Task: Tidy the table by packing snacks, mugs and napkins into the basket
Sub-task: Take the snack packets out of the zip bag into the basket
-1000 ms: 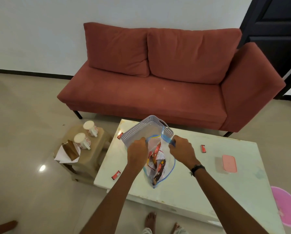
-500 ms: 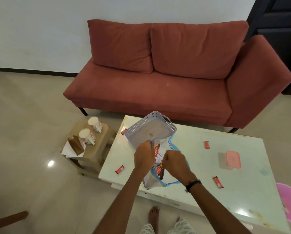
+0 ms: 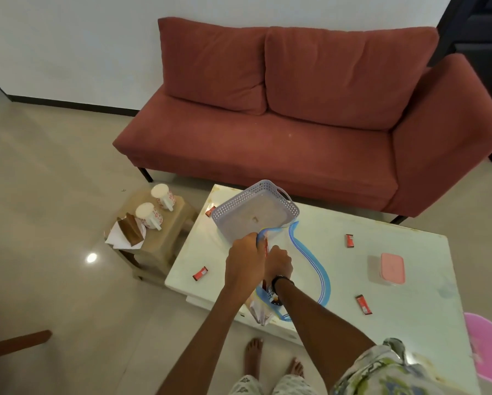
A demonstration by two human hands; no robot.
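Note:
A clear zip bag point(image 3: 307, 269) with a blue seal lies on the white coffee table point(image 3: 381, 280), snack packets showing inside it near the front edge. My left hand point(image 3: 246, 262) is shut on the bag's mouth. My right hand point(image 3: 279, 262) is closed beside it, reaching into the bag among the packets. Just beyond the hands stands an empty grey perforated basket point(image 3: 289, 205). Loose red snack packets point(image 3: 350, 240) lie on the table. Two white mugs point(image 3: 149, 215) and folded napkins point(image 3: 126, 232) sit on a low stool point(image 3: 165, 238) left of the table.
A pink-lidded box point(image 3: 391, 267) rests on the table's right side. A red sofa point(image 3: 296, 124) stands behind the table. A pink plastic tub point(image 3: 487, 349) is on the floor at the right. My bare feet point(image 3: 273, 363) are by the table's front edge.
The bag was held upright and open between both hands; it has come down onto the table, and my hands have drawn close together at its mouth, the right one going inside.

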